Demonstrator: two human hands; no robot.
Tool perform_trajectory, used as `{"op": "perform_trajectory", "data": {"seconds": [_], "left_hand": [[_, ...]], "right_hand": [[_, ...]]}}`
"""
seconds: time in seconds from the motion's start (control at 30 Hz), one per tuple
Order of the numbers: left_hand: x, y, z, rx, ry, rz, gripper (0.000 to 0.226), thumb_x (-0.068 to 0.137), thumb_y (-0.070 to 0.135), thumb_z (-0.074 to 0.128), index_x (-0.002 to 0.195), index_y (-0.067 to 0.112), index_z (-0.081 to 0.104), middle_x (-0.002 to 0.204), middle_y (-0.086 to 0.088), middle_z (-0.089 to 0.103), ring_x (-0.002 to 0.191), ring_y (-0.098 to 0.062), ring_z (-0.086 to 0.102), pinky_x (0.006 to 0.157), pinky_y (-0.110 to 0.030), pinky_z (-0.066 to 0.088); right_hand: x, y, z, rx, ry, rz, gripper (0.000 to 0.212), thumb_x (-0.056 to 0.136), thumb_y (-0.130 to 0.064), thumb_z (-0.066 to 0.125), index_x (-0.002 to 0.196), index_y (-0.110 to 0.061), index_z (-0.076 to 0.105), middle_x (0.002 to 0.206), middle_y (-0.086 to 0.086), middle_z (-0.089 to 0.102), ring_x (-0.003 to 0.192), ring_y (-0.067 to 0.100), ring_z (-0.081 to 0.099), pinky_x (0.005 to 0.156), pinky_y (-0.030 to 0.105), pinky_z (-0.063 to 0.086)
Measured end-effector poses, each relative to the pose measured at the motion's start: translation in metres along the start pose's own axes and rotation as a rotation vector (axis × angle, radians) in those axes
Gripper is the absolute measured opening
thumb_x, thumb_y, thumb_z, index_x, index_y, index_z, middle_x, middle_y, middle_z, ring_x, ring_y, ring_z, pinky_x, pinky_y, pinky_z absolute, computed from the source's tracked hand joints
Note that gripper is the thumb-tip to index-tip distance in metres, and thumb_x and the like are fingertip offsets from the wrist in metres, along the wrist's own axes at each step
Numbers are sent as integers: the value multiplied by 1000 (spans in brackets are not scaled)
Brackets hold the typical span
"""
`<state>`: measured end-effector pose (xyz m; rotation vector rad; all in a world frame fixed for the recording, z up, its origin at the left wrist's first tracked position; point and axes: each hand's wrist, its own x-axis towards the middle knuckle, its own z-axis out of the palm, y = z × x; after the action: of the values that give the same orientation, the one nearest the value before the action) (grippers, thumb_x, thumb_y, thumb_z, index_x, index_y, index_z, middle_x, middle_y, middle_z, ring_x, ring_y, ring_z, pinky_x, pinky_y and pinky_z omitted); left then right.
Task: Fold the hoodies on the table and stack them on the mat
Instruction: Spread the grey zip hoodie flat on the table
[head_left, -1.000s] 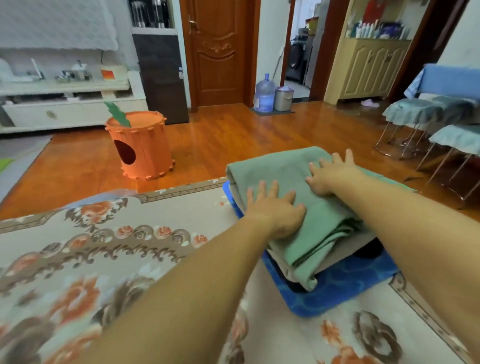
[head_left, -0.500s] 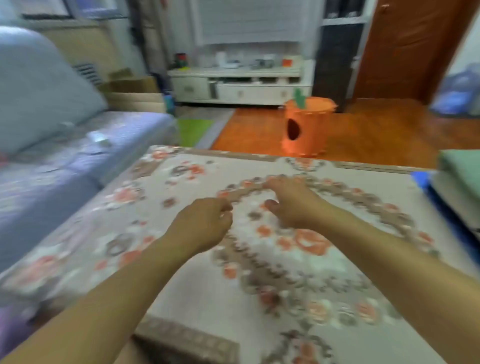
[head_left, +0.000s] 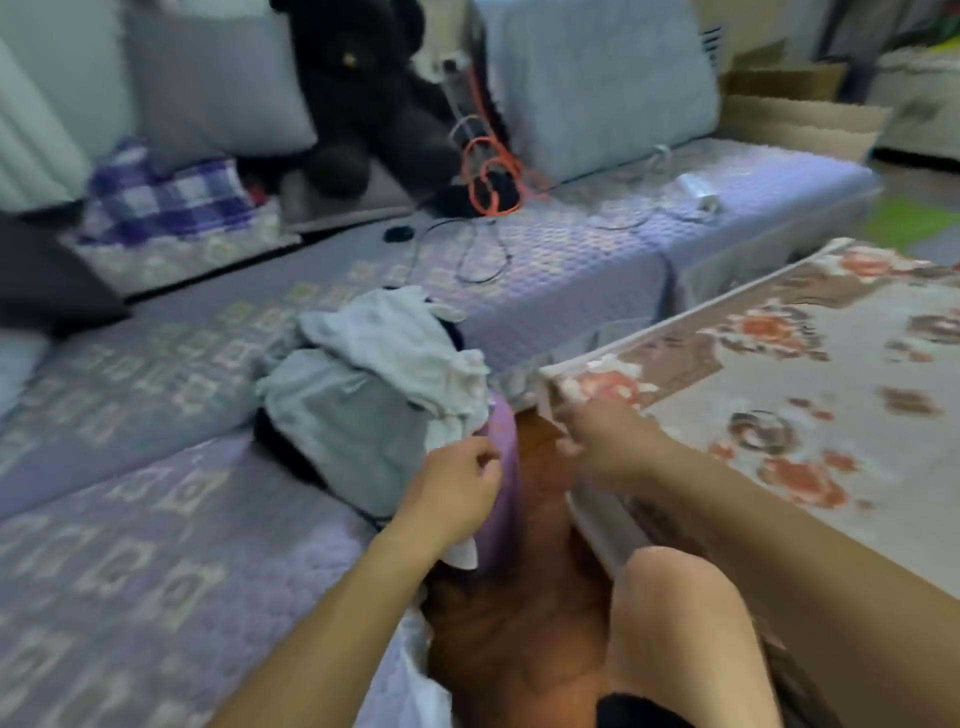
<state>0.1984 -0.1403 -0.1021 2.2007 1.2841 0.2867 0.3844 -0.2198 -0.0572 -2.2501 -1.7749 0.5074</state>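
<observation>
Item 1: pile of unfolded clothes (head_left: 374, 395), pale grey and white with something dark under it, heaped on the sofa seat (head_left: 130, 545) at its right edge, left of the desk (head_left: 779, 364). These are judged to be the next hoodies; the blur hides how many. The mat is out of view.

Item 2: left hand (head_left: 457, 493), fingers loosely curled just beside the pile's near-right corner. Whether its grip has closed on cloth cannot be told.

Item 3: right hand (head_left: 602, 436), at the desk's near-left corner, fingers bent; grip equally unclear.

Step judged: fetching 1 garment. Best taken from the top white layer, lifted clear so the lower ones stay put.

Room: a narrow strip of wooden floor (head_left: 540, 467) separates sofa and desk; the person's knee (head_left: 675, 597) sits in it. The desk's floral cover lies flat for spreading.
</observation>
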Motion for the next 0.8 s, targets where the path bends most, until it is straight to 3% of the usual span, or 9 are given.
{"op": "perform_trajectory", "data": {"seconds": [0.17,0.23,0.3,0.37,0.43,0.5,0.57,0.63,0.8], "left_hand": [[8,-95,-13,2,106,-215,43,85,37,52,121,22,70,124,-6,68,116,-26,62,101,-40,48],[27,-114,-26,55,250,-235,46,93,30,61,137,17,59,143,-13,51,131,-33,49,111,-42,39],[49,-125,-44,55,461,-320,64,93,34,66,150,19,41,159,-18,26,142,-38,30,118,-45,29],[74,-146,-59,-121,638,-501,87,89,42,70,157,18,22,162,-22,14,145,-40,23,118,-48,24],[96,-168,-72,-438,709,-726,98,87,50,69,158,11,14,158,-24,28,141,-43,34,117,-51,31],[106,-181,-86,-628,695,-812,76,88,47,64,148,9,35,144,-18,51,125,-41,53,108,-55,43],[109,-175,-97,-630,682,-713,45,87,33,57,125,9,58,127,-17,64,110,-41,63,101,-54,50],[101,-147,-102,-557,704,-522,20,89,25,57,97,8,64,111,-21,68,102,-40,65,92,-48,54],[47,-48,-84,-594,486,-57,23,81,25,72,86,3,65,85,-18,70,72,-14,54,72,-48,55]], "right_hand": [[45,-40,37,-96,-148,-58,46,95,-30,49,140,-19,48,132,11,53,123,35,51,108,38,38],[56,-45,40,-106,-135,-70,47,94,-30,50,140,-19,46,130,11,52,123,36,50,109,40,36],[64,-46,40,-92,-130,-61,49,94,-28,51,142,-20,45,133,11,50,125,36,47,105,40,39],[69,-45,39,-100,-137,-49,53,95,-28,50,147,-21,41,138,11,48,129,35,45,107,40,39],[72,-44,41,-101,-154,-27,55,94,-27,47,148,-22,39,140,10,47,130,34,45,108,41,39],[70,-46,44,-86,-166,-11,55,94,-26,46,149,-23,39,141,10,45,131,32,44,109,40,38],[69,-47,48,-55,-169,6,55,94,-25,46,149,-23,39,141,10,45,132,30,43,110,39,37],[67,-49,49,-28,-160,5,58,93,-26,48,150,-23,37,143,10,44,133,29,42,111,40,37],[65,-68,33,251,-21,-115,92,83,-34,70,158,-28,18,143,4,38,140,21,34,111,27,30]]}}
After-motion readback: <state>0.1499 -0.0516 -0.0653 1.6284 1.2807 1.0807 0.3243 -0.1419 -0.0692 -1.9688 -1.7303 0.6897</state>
